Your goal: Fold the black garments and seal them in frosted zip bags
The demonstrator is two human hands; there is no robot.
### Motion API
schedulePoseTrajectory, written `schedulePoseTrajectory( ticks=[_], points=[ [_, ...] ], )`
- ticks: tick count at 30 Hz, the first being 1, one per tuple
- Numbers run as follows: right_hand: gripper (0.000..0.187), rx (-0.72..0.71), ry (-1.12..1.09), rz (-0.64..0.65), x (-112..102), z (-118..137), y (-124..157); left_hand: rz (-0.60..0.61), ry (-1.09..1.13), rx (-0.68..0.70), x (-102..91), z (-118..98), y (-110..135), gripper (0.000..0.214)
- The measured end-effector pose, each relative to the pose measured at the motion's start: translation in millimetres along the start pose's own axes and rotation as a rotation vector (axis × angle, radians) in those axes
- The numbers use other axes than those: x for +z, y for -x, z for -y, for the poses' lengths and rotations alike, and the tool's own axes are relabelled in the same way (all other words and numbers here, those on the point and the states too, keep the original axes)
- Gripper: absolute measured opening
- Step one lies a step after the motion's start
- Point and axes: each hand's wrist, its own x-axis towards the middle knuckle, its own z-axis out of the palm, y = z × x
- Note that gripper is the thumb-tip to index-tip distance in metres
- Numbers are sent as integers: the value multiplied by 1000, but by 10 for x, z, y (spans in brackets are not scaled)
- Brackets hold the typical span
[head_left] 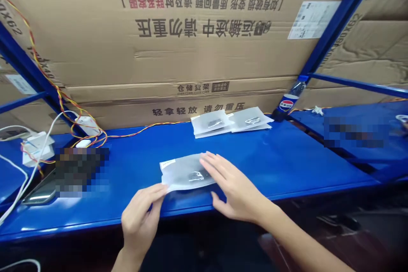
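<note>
The left hand (pixel 140 214) grips the near left corner of a rectangular, frosted translucent plastic pouch (pixel 181 174) between thumb and fingers. The right hand (pixel 237 193) is open, its extended fingers laid over the pouch's right end. The pouch is between both hands, over a smooth, glossy blue shelf (pixel 137 153). Beyond the right hand lie similar frosted pouches (pixel 207 124); farther right stands a clear plastic bottle (pixel 290 100) bearing a Pepsi roundel. Beyond both hands, a brown cardboard carton (pixel 175 59) reads "仓储货架" and "轻拿轻放 请勿重压"; larger print is inverted.
</note>
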Motion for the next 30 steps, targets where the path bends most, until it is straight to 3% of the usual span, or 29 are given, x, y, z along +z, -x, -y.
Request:
schedulePoseTrajectory(
  ticks=[4,7,10,13,16,20,25,27,30],
  points=[
    [59,14,88,185,317,60,-485,-99,-78,-134,76,12,-41,17],
    [54,50,144,209,410,-128,-985,-83,-210,-328,119,43,-56,35],
    [54,109,176,149,481,-357,-1466,82,-291,-315,165,113,-21,33],
    [62,165,159,202,675,-547,-1719,303,-316,-209,190,186,29,29],
    [64,203,118,305,926,-681,-1705,412,-317,-197,192,228,54,33],
    [66,210,86,339,1052,-733,-1591,422,-315,-224,198,233,54,33],
    [65,209,74,365,714,-471,-1454,427,-337,-216,186,225,46,36],
    [60,262,69,334,522,-288,-1252,436,-360,-201,176,219,52,41],
    [62,461,44,244,352,-26,-784,480,-420,-203,220,168,48,49]
  ],
)
